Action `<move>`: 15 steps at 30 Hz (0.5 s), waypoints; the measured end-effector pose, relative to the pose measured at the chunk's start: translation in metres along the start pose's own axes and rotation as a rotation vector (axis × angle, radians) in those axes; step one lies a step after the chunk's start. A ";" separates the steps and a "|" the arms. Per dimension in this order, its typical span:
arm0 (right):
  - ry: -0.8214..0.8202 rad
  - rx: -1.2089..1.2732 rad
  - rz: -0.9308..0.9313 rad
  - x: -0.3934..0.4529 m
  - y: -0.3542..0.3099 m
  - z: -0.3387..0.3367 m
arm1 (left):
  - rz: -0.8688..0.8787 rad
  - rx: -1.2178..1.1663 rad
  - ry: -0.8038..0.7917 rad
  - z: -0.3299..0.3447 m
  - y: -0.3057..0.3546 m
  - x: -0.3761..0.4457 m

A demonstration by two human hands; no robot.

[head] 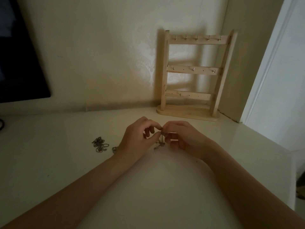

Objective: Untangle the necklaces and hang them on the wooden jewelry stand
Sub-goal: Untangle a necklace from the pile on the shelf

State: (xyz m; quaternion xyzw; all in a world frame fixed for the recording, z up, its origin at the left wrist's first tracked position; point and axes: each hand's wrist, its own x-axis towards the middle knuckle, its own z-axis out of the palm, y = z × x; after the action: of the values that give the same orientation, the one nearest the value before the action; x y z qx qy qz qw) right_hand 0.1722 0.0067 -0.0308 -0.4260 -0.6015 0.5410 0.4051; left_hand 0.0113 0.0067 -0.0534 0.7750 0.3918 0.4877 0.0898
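The white tabletop (49, 162) is carrying everything, and the wooden jewelry stand (194, 73) is standing upright at its far right corner against the wall, its three rails of small hooks all bare, so no hanging looks done yet. Nearer, the left hand (137, 139) and the right hand (183, 138) are meeting just above the table, fingertips almost touching, each pinching the same thin chain (160, 138) between thumb and forefinger while its slack is trailing down onto the surface. A loose heap of necklaces (99, 144) is lying well to the left of the hands. The chain is likely behaving as light, limp and slippery, and fine enough to kink or snap if tugged, so taking it close beside the knot with fingertips and teasing loops apart seems wiser than pulling on the ends.
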 end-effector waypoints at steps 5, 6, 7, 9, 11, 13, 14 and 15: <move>0.011 -0.112 0.001 0.001 0.002 0.003 | 0.066 0.107 -0.021 0.002 0.000 -0.003; 0.011 -0.143 -0.003 0.000 0.002 0.004 | 0.088 0.124 -0.024 0.003 0.000 -0.004; 0.013 -0.167 -0.008 0.000 0.002 0.005 | 0.102 0.138 -0.028 0.003 0.000 -0.004; 0.021 -0.203 -0.016 0.000 0.002 0.006 | 0.113 0.149 -0.033 0.003 -0.001 -0.004; 0.030 -0.233 -0.025 0.000 0.002 0.006 | 0.122 0.151 -0.039 0.003 -0.001 -0.004; 0.036 -0.261 -0.034 0.000 0.002 0.005 | 0.115 0.154 -0.052 0.003 0.000 -0.004; 0.038 -0.263 -0.037 0.000 0.002 0.004 | 0.107 0.151 -0.052 0.003 0.000 -0.004; 0.040 -0.258 -0.038 0.000 0.002 0.004 | 0.096 0.143 -0.046 0.003 0.000 -0.004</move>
State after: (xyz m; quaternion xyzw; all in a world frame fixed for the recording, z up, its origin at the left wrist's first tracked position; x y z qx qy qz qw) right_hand 0.1688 0.0056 -0.0326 -0.4738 -0.6658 0.4427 0.3691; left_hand 0.0132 0.0043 -0.0578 0.8083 0.3859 0.4442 0.0196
